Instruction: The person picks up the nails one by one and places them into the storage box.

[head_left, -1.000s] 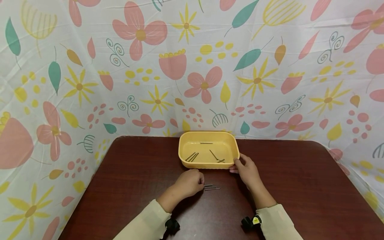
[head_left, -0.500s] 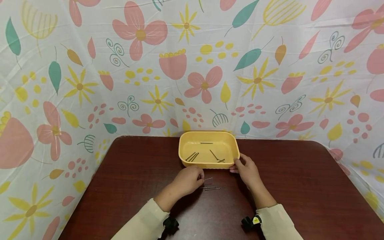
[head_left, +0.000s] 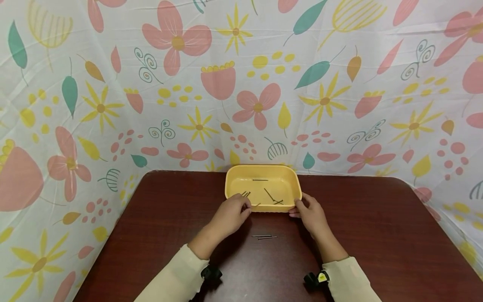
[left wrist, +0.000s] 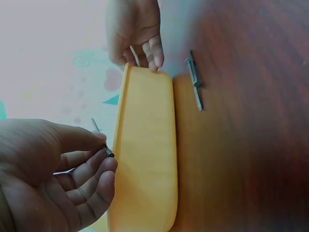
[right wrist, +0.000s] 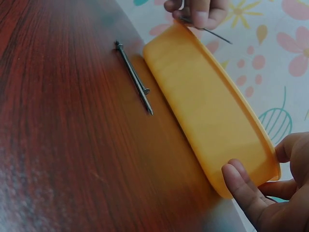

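Note:
My left hand [head_left: 230, 213] pinches a nail [left wrist: 99, 131] between thumb and fingertips, at the near rim of a yellow plastic tray [head_left: 269, 208]. In the left wrist view the nail's head points down past the fingers, its tip up beyond the thumb. The right hand [head_left: 311, 214] grips the tray's near right corner, thumb at the rim and fingers against the outer wall. Inside the tray lie several dark nails [head_left: 268, 194], some partly hidden behind the left hand. Two loose nails [right wrist: 133, 77] rest side by side on the table in front of the tray.
The dark red-brown wooden table [head_left: 377, 235] meets a white cloth [head_left: 241, 138] printed with flowers and leaves at its back edge. Black wrist cameras are strapped near both sleeves, the left camera [head_left: 212, 273] and right camera [head_left: 316, 280] hanging over the tabletop.
My left hand has picked up a nail from the group on the table and carried it forward to the tray's near rim. The right hand stays on the tray's corner.

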`<state>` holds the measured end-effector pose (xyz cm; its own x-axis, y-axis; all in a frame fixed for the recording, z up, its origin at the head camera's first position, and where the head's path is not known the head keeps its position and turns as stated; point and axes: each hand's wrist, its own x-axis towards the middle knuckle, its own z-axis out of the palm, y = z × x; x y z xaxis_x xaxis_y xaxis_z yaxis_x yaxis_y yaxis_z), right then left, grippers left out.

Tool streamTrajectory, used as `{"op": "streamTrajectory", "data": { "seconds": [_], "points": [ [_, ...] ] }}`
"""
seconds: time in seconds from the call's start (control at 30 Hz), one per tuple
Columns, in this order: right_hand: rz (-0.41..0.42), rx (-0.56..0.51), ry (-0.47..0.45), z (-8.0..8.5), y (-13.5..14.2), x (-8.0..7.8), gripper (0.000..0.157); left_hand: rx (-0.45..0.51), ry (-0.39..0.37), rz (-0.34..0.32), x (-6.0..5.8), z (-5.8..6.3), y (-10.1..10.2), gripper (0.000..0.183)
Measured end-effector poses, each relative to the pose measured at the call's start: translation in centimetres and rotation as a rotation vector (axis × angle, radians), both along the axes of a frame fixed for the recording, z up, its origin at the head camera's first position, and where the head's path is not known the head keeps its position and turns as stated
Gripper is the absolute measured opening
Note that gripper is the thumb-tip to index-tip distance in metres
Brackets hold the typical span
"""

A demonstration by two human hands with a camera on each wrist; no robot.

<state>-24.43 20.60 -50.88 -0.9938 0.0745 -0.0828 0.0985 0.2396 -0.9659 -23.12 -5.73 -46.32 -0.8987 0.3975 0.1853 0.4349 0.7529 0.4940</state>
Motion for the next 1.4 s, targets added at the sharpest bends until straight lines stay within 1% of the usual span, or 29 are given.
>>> {"op": "streamTrajectory", "data": {
  "seconds": [0.23, 0.4, 0.53, 0.73, 0.93, 1.27, 1.33, 1.4],
  "points": [
    [0.000, -0.004, 0.020, -0.2, 0.0, 0.0, 0.049, 0.022, 0.033, 0.065, -1.1, 0.3, -0.6, 0.006],
    [-0.009, -0.012, 0.009, -0.3, 0.0, -0.1, 0.048, 0.056, 0.057, 0.100, -1.9, 0.6, -1.1, 0.006],
    [-0.005, -0.007, 0.000, -0.2, 0.0, -0.2, 0.047, 0.088, 0.062, 0.130, -2.5, 1.0, -1.6, 0.007],
    [-0.004, -0.004, 0.003, -0.1, 0.1, -0.2, 0.047, 0.126, 0.057, 0.168, -3.3, 1.0, -2.2, 0.008],
    [-0.003, -0.007, 0.000, -0.1, 0.0, -0.1, 0.047, 0.179, 0.054, 0.189, -3.8, 1.0, -2.5, 0.008],
    [-0.005, -0.007, -0.003, -0.1, 0.0, -0.1, 0.046, 0.201, 0.054, 0.197, -4.1, 1.0, -2.8, 0.009],
    [-0.004, -0.008, -0.003, 0.0, 0.0, 0.0, 0.046, 0.201, 0.039, 0.209, -4.1, 0.9, -2.8, 0.014],
    [-0.004, -0.010, -0.005, 0.0, 0.0, 0.0, 0.046, 0.207, 0.018, 0.228, -4.2, 0.8, -2.8, 0.023]
  ]
}}
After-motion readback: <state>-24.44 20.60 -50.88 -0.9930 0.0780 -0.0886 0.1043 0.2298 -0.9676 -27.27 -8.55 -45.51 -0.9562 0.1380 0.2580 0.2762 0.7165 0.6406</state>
